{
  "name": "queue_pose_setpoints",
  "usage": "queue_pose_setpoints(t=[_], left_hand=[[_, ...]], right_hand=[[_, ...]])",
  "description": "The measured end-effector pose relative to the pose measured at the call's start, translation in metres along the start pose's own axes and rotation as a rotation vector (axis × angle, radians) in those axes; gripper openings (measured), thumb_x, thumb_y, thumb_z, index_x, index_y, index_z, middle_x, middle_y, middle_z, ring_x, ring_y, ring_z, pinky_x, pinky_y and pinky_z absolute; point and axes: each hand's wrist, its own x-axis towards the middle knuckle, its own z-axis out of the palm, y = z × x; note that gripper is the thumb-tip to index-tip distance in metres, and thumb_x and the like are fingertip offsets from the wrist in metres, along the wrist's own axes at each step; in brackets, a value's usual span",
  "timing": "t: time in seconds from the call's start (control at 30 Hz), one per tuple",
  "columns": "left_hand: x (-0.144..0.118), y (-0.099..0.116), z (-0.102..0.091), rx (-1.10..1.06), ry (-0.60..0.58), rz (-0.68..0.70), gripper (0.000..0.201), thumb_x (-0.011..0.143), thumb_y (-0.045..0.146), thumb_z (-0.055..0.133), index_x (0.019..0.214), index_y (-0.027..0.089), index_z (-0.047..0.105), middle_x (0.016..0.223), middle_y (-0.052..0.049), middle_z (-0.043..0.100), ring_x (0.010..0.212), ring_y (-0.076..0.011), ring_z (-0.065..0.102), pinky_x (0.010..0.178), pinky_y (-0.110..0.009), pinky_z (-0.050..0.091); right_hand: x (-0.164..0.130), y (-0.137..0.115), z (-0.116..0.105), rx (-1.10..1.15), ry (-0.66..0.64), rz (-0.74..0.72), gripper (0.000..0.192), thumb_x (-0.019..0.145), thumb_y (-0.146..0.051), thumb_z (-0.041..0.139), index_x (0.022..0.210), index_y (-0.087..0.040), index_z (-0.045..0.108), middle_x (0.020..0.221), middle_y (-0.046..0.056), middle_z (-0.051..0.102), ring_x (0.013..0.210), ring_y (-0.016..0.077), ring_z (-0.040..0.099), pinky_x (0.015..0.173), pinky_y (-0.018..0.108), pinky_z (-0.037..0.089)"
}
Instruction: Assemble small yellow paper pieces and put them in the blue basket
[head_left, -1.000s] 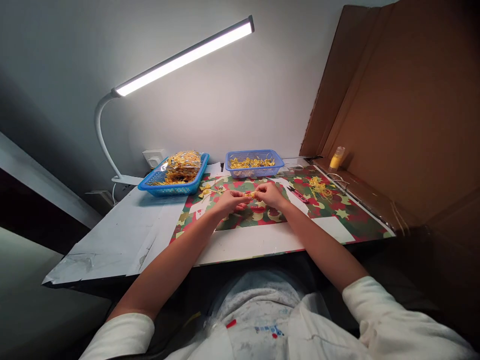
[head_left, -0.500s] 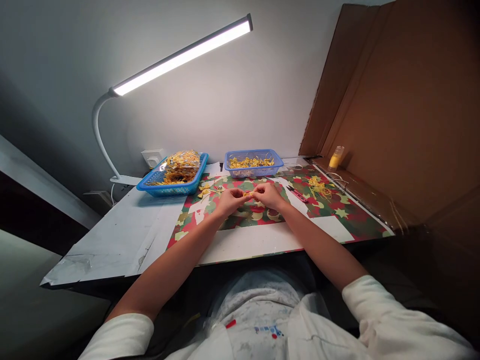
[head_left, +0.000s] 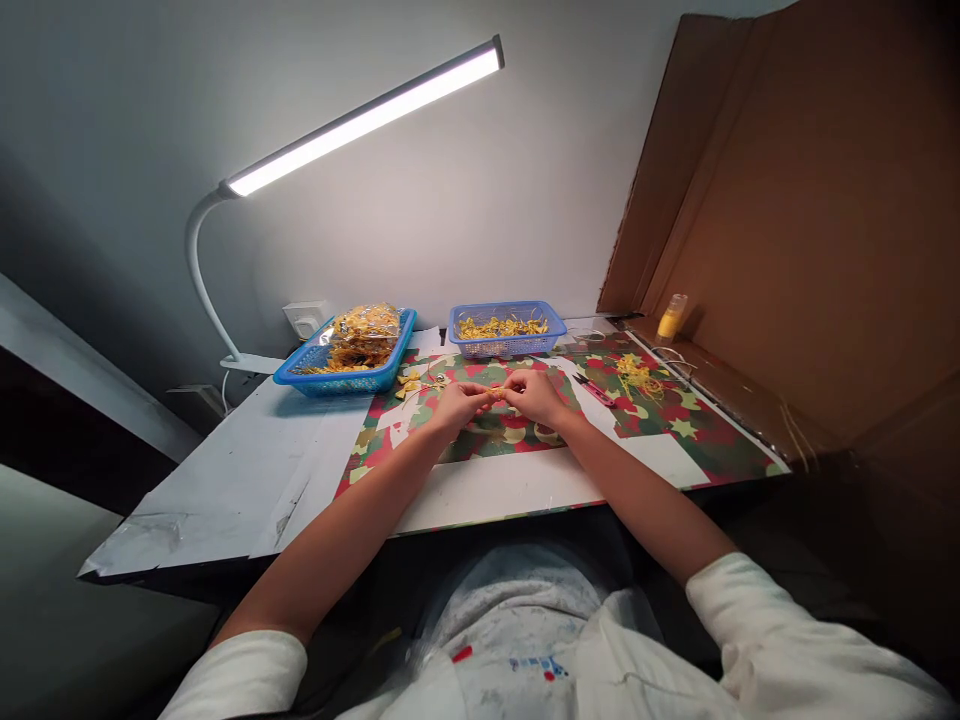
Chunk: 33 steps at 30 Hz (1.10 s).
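My left hand (head_left: 459, 403) and my right hand (head_left: 534, 395) meet over the patterned sheet (head_left: 499, 436), fingertips pinched on a small yellow piece (head_left: 496, 394) between them. The piece is mostly covered by my fingers, so its exact kind does not show. To the left of my left hand lie several loose yellow pieces (head_left: 409, 383). Pink-handled snips (head_left: 596, 391) rest on the sheet to the right of my right hand. Beyond them is a tangle of yellow thread (head_left: 637, 377).
At the back left, a blue basket (head_left: 386, 376) holds yellow pieces and a clear plastic bag. A second blue basket (head_left: 506, 347) with yellow pieces stands by the wall. A lit lamp (head_left: 367, 120) arches above. Cardboard (head_left: 810, 220) walls the right side, beside a yellow-filled bottle (head_left: 672, 317).
My hands stay together on the yellow piece, with a slight shift of the fingers. The whole view has tipped a little; the things on the table lie as before.
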Motion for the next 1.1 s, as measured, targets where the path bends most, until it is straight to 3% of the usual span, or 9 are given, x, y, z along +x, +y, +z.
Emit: queue_pose_setpoints(t=[0.2, 0.53, 1.0, 1.1], left_hand=[[-0.0014, 0.0, -0.0018, 0.029, -0.003, 0.068, 0.043, 0.049, 0.042, 0.082, 0.078, 0.012, 0.071, 0.053, 0.002, 0.053, 0.043, -0.0052, 0.035, 0.039, -0.021, 0.023], [-0.0026, -0.003, 0.0016, 0.239, 0.125, 0.254, 0.05, 0.057, 0.062, 0.073, 0.059, 0.013, 0.062, 0.046, 0.003, 0.045, 0.046, -0.0065, 0.032, 0.043, -0.022, 0.022], [-0.0017, -0.0038, 0.0012, 0.195, 0.08, 0.236, 0.049, 0.056, 0.061, 0.073, 0.055, 0.014, 0.059, 0.045, 0.004, 0.042, 0.045, -0.0061, 0.03, 0.043, -0.022, 0.02], [-0.0004, -0.0045, 0.0013, 0.211, 0.117, 0.261, 0.044, 0.059, 0.057, 0.072, 0.056, 0.015, 0.06, 0.048, 0.002, 0.046, 0.05, -0.0088, 0.037, 0.047, -0.022, 0.024]], right_hand=[[0.0001, -0.0014, -0.0009, 0.002, 0.041, -0.022, 0.016, 0.071, -0.022, 0.054, 0.056, -0.017, 0.058, 0.068, 0.002, 0.061, 0.063, 0.0118, 0.05, 0.058, 0.024, 0.037], [0.0006, 0.0006, 0.0006, -0.005, 0.053, -0.059, 0.017, 0.071, -0.021, 0.054, 0.055, -0.017, 0.055, 0.068, 0.002, 0.061, 0.064, 0.0121, 0.05, 0.059, 0.024, 0.038], [-0.0007, -0.002, 0.0036, -0.046, 0.045, -0.085, 0.018, 0.07, -0.016, 0.052, 0.052, -0.017, 0.053, 0.069, 0.003, 0.061, 0.064, 0.0124, 0.051, 0.059, 0.024, 0.037], [-0.0017, -0.0035, 0.0054, -0.059, 0.125, -0.053, 0.017, 0.069, -0.017, 0.054, 0.052, -0.018, 0.05, 0.065, 0.001, 0.058, 0.062, 0.0121, 0.05, 0.058, 0.024, 0.036]])
